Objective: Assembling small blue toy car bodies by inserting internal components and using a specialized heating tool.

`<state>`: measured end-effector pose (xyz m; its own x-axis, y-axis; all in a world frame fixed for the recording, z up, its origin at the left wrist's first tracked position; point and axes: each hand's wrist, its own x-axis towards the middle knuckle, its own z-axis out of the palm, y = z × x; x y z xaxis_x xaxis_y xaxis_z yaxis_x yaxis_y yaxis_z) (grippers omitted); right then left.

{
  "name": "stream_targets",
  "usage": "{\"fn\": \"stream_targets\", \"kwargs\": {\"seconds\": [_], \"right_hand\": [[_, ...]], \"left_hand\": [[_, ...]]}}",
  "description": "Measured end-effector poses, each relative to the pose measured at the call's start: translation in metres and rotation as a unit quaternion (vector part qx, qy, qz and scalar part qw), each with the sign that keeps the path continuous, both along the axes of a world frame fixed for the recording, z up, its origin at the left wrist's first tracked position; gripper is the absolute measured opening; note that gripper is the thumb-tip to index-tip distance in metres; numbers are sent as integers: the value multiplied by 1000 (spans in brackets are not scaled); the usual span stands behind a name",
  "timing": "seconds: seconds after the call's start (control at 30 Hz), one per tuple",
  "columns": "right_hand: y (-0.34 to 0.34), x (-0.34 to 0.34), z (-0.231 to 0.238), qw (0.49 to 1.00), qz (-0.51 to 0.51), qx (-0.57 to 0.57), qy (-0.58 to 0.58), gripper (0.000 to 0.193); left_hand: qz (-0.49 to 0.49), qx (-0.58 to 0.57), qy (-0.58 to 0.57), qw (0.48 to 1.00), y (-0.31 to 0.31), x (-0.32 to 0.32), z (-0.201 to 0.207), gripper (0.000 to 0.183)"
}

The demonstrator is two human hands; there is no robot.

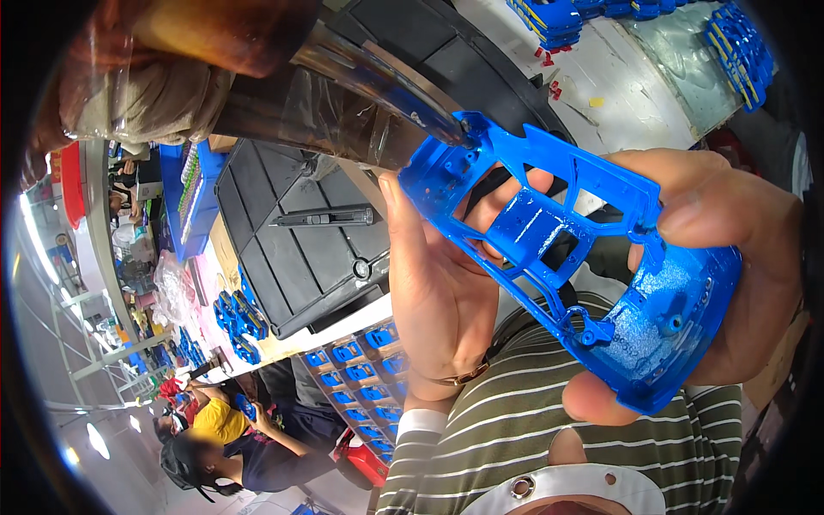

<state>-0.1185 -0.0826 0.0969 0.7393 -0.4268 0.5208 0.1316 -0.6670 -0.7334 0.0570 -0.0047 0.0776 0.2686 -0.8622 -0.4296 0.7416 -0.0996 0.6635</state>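
Observation:
Both hands hold a glossy blue plastic toy car body shell [532, 225], its hollow inside with cut-out windows facing me. My left hand [442, 287] is closed round its far left end, thumb along the edge and fingers behind it, partly seen through the openings. My right hand [738, 215] grips the near right end, its fingers wrapped round the rim. A metal rod-like tool [390, 81] slants in from the upper left. Its tip overlaps the shell's far end in this view; I cannot tell whether it touches.
A black utility knife [322, 217] lies on a ribbed black crate lid [283, 257]. Stacked blue parts [549, 21] and small red pieces [556, 89] are on the white table beyond. A compartment tray of blue parts [360, 372] is at lower left, near people [219, 446].

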Motion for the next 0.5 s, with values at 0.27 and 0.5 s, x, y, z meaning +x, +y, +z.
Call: {"fn": "stream_targets", "kwargs": {"seconds": [0.27, 0.5], "right_hand": [[-5, 1, -1, 1000, 19, 12, -3, 91], [-10, 3, -2, 999, 44, 26, -13, 90]], "left_hand": [[4, -27, 15, 1000, 1, 0, -4, 58], [12, -64, 44, 997, 1, 4, -10, 55]]}}
